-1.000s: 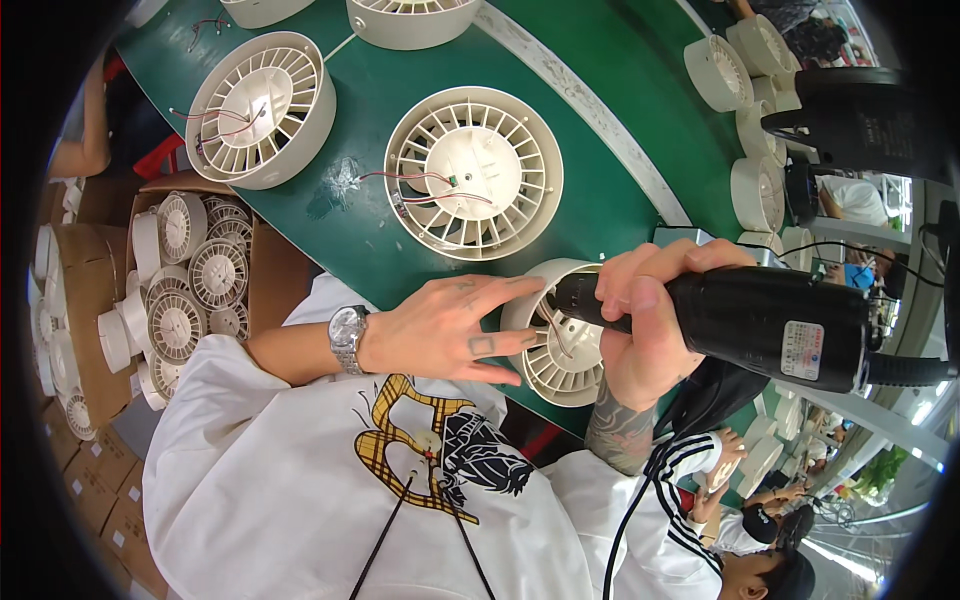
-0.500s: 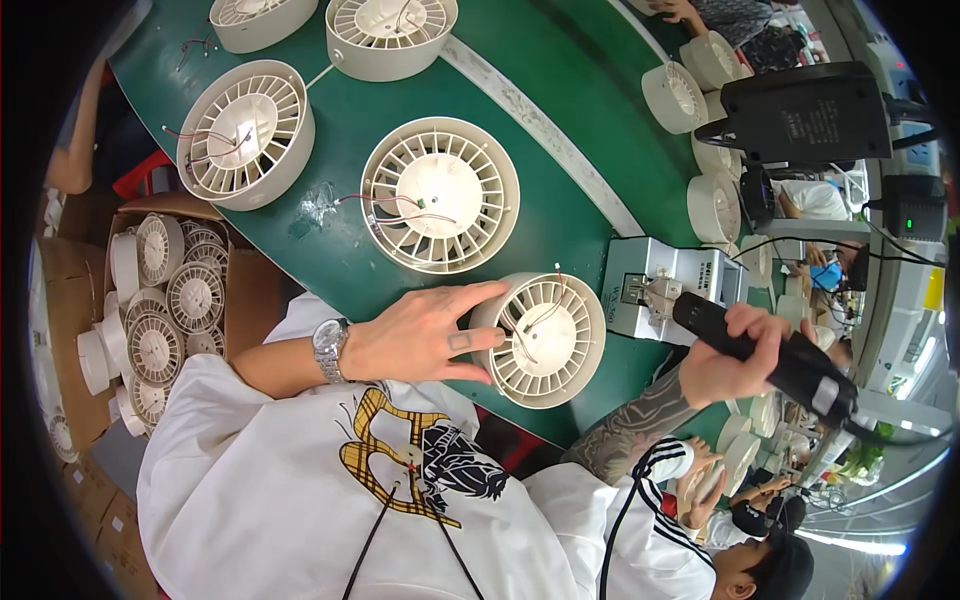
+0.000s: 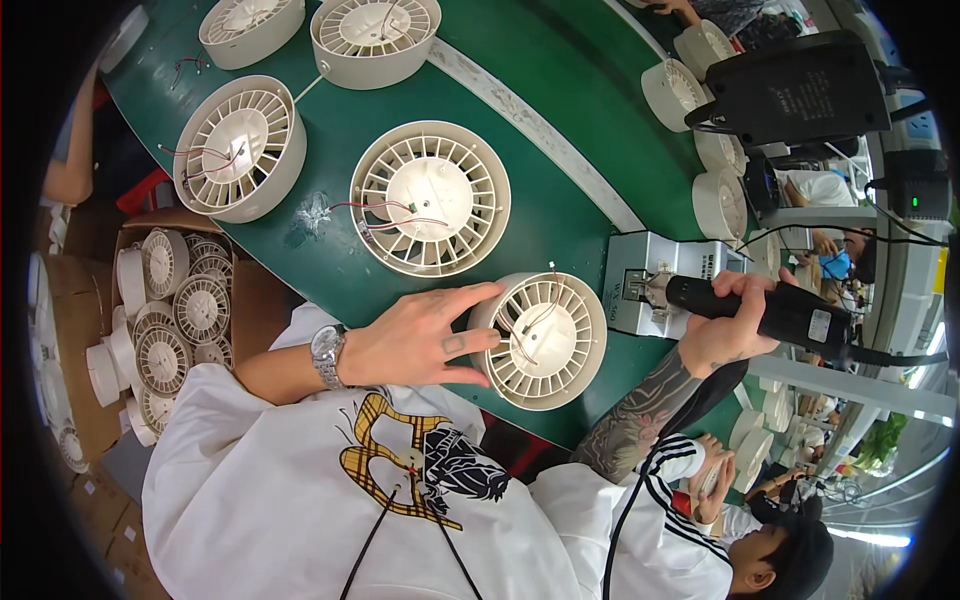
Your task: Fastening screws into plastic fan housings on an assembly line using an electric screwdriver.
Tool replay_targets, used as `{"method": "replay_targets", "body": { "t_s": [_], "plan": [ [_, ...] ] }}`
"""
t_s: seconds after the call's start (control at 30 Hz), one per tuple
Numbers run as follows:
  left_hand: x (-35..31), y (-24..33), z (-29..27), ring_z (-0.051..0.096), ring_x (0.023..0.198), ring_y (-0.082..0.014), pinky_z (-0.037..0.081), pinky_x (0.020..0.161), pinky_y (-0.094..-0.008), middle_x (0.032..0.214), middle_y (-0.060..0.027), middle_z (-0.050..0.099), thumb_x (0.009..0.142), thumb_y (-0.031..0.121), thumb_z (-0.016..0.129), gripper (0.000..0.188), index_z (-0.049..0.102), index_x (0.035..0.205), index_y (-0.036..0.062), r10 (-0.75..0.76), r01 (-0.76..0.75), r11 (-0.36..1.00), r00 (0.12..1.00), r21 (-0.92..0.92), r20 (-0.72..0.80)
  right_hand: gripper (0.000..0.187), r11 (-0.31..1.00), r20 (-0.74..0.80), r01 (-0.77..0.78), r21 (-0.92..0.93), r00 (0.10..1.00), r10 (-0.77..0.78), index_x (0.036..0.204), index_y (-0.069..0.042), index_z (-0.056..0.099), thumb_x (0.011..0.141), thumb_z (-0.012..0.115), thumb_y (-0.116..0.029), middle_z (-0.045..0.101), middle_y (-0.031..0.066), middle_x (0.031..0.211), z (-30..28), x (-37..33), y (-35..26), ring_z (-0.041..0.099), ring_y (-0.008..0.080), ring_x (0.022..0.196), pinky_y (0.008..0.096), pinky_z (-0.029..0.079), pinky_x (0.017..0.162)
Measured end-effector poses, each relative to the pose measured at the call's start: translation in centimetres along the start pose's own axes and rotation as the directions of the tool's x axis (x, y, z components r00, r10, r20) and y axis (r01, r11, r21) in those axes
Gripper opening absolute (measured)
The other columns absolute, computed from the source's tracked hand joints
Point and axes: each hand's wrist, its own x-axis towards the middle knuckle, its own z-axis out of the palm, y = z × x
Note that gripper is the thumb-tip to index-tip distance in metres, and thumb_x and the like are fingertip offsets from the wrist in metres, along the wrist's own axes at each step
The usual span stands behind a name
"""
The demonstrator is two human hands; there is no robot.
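My left hand [image 3: 425, 335] grips the near rim of a round white fan housing [image 3: 548, 338], its fingers spread along the side and one reaching over the edge. Thin wires lie across the slotted face of this housing. In my right hand [image 3: 728, 325] is a black electric screwdriver [image 3: 802, 318], held nearly level with its cord trailing right. The screwdriver's tip is at the front of a light grey screw feeder [image 3: 625, 305], just right of the housing. Whether the tip touches a screw is too small to tell. Another wired housing [image 3: 430, 200] lies face up beyond my left hand.
More housings [image 3: 240, 148] stand on the green table [image 3: 330, 250] at the far left. A pale strip [image 3: 530, 120] crosses the tabletop. At left, a cardboard box [image 3: 262, 310] holds many slotted parts. A black power adapter [image 3: 800, 90] hangs at upper right. A co-worker [image 3: 690, 510] sits at lower right.
My right hand has brought the screwdriver left and slightly up, so its tip now meets the front of the screw feeder. My left hand stays on the same housing.
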Motion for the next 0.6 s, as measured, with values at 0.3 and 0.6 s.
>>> {"method": "replay_targets", "body": {
  "t_s": [0.3,0.6],
  "plan": [
    [0.0,0.0,0.0,0.058,0.1,-0.0341,0.053,0.077,-0.0389,0.131,-0.0213,0.041,0.067,0.037,0.076,0.045,0.056,0.101,0.0137,-0.002,0.002,1.0,1.0,-0.02,0.007,0.03,0.993,0.009,-0.112,0.02,0.994,0.112,0.105,0.002,0.046,0.076,0.052,0.001,0.047,0.0059,0.066,-0.2,0.2,0.1,0.045,0.0157,0.052,0.0311,0.042,0.054],
    [-0.1,0.0,0.0,0.058,0.1,-0.0342,0.053,0.078,-0.0388,0.131,-0.0209,0.04,0.068,0.036,0.076,0.045,0.056,0.101,0.0133,0.003,-0.003,1.0,1.0,-0.019,0.014,0.031,0.971,0.076,-0.177,0.163,0.983,0.167,0.106,0.001,0.046,0.077,0.054,-0.001,0.047,0.0057,0.066,-0.7,0.6,-0.7,0.044,0.0158,0.053,0.0308,0.041,0.056]
  ]
}}
